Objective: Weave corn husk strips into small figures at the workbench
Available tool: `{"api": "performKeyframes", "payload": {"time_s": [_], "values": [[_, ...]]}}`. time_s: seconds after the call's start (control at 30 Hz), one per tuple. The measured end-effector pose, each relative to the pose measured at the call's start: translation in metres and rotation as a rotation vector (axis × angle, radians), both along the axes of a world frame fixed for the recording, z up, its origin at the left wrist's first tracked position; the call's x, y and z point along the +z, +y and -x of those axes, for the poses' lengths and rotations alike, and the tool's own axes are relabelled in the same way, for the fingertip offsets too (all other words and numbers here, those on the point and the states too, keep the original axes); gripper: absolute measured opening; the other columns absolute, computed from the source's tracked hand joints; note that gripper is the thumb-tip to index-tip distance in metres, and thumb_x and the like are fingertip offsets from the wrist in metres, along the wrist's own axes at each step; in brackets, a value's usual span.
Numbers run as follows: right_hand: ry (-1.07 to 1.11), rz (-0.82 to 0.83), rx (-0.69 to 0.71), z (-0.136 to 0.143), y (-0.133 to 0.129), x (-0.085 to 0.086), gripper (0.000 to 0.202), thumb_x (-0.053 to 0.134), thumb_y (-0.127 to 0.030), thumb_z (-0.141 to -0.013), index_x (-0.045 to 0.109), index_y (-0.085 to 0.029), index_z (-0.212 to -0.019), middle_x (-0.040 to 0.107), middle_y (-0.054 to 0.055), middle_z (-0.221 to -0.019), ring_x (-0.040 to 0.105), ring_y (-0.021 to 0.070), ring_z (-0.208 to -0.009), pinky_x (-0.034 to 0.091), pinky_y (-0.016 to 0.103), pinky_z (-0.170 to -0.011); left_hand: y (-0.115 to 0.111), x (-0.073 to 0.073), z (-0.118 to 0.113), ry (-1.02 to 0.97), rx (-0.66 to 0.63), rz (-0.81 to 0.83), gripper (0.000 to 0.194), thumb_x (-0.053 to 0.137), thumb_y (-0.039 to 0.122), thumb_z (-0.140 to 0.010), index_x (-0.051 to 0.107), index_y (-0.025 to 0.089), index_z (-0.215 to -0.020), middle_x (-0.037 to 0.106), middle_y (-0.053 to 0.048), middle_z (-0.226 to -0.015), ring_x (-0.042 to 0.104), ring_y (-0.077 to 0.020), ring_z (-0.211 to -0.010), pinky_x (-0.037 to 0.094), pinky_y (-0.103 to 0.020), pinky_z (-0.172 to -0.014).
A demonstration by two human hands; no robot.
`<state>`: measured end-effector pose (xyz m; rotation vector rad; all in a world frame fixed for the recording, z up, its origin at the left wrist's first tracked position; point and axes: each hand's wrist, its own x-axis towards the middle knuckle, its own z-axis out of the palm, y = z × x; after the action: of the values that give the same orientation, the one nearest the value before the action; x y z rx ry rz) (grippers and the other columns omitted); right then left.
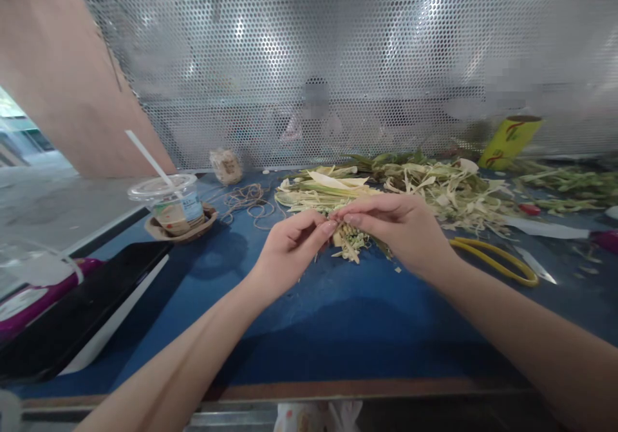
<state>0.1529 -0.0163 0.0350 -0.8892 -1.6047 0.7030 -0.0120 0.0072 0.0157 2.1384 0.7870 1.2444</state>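
Note:
My left hand [287, 248] and my right hand [405, 229] meet at the middle of the table, their fingertips pinched together almost touching. Whatever thin thing they pinch is too small to make out. Directly under the fingers lies a bundle of pale green-yellow husk-like leaves and stalks [328, 185], its cut, frayed ends [352, 248] poking out toward me. The fingers hide the middle of the bundle. A loose tangle of brown twine [247, 201] lies to the left of the bundle, and one strand runs toward my left hand.
Dried leaves [434, 190] are heaped behind my right hand. Yellow-handled scissors [497, 261] and a pale-bladed knife [545, 228] lie right, before a yellow tube [510, 142]. At left are a lidded drink cup [168, 206] and a black tablet-like slab [91, 303]. A perforated metal panel [338, 46] stands behind.

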Motion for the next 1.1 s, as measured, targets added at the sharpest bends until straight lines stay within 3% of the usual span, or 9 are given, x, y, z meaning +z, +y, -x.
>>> {"api": "performKeyframes", "payload": {"time_s": [0.23,0.33,0.43,0.57,0.77,1.1], "values": [[-0.089,-0.083,-0.126,0.001,-0.003,-0.001,0.012,0.064,-0.023,-0.071,0.070,-0.023,-0.081,0.071,-0.001,-0.081,0.066,0.0162,-0.079,0.053,0.029,-0.074,0.000,-0.002,-0.003,-0.049,0.015,0.037,0.024,0.050,0.029,-0.081,0.053,0.016,-0.061,0.050,0.002,-0.053,0.043,-0.0075,-0.048,0.036,-0.020,-0.046],[-0.118,-0.066,-0.191,0.003,-0.003,-0.003,0.020,0.065,-0.025,-0.071,0.067,-0.021,-0.091,0.071,-0.001,-0.074,0.066,0.0161,-0.073,0.053,0.029,-0.069,-0.001,-0.001,-0.004,-0.052,0.015,0.018,0.024,0.051,0.028,-0.081,0.052,0.016,-0.060,0.049,0.003,-0.052,0.043,-0.0072,-0.048,0.036,-0.019,-0.046],[-0.136,-0.146,-0.230,0.005,-0.004,-0.006,0.014,0.066,-0.023,-0.070,0.066,-0.020,-0.084,0.070,0.000,-0.074,0.065,0.0154,-0.069,0.052,0.027,-0.063,-0.001,-0.002,-0.005,-0.041,0.001,0.010,0.024,0.051,0.026,-0.081,0.052,0.016,-0.059,0.050,0.003,-0.053,0.044,-0.0070,-0.050,0.036,-0.019,-0.048],[-0.258,-0.394,-0.182,0.004,-0.005,-0.007,0.013,0.059,-0.014,-0.076,0.068,-0.022,-0.081,0.070,0.000,-0.082,0.063,0.0143,-0.078,0.051,0.027,-0.071,0.000,-0.003,-0.003,-0.049,-0.046,0.045,0.024,0.049,0.026,-0.081,0.051,0.015,-0.060,0.049,0.002,-0.054,0.044,-0.0076,-0.051,0.035,-0.020,-0.050],[-0.588,-0.617,-0.007,-0.010,0.001,0.000,0.027,0.049,-0.009,-0.080,0.064,-0.021,-0.099,0.066,0.004,-0.095,0.060,0.0140,-0.087,0.049,0.029,-0.077,0.003,-0.004,0.000,-0.054,-0.104,0.163,0.026,0.047,0.030,-0.083,0.051,0.015,-0.062,0.048,0.003,-0.054,0.043,-0.0073,-0.050,0.035,-0.021,-0.050],[-0.901,-0.887,-0.014,-0.025,0.006,0.005,0.020,0.044,-0.013,-0.086,0.061,-0.020,-0.095,0.063,0.003,-0.086,0.052,0.0134,-0.076,0.043,0.030,-0.072,0.004,-0.003,-0.001,-0.046,-0.297,0.334,0.023,0.047,0.025,-0.083,0.050,0.013,-0.064,0.048,0.003,-0.057,0.044,-0.0063,-0.052,0.037,-0.020,-0.053]]}}
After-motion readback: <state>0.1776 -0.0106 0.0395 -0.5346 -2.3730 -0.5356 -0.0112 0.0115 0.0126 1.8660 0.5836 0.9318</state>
